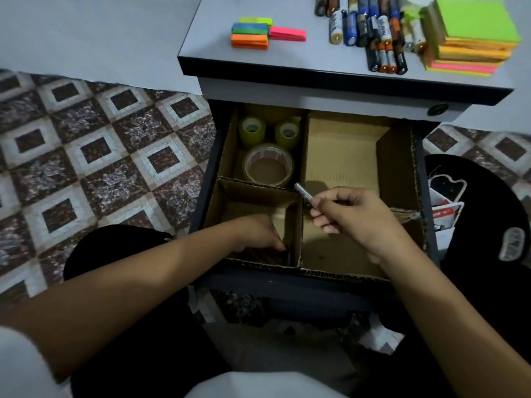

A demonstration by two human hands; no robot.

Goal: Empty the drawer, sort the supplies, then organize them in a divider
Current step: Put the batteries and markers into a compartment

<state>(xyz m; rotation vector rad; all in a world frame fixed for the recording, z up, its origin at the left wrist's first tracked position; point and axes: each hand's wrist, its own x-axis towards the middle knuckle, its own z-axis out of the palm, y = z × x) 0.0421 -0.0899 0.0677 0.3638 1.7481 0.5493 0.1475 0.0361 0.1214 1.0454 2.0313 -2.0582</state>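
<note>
Left hand [255, 234] is reaching into the near-left compartment of the divider [298, 239], fingers' grip unclear; right hand [353, 216] fingers are pinching a battery [304, 193] above the centre wall; tape rolls [268, 168] are filling the far-left compartment; loose batteries [370, 33] are lying near the bench [207, 38] edge.

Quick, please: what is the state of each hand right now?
Left hand: down in the near-left compartment, fingertips hidden; cannot tell.
Right hand: pinches a slim battery.

floor [94, 156]: brown-white diamond tiles | cabinet [214, 27]: grey top, dark edge | light: dim
</note>
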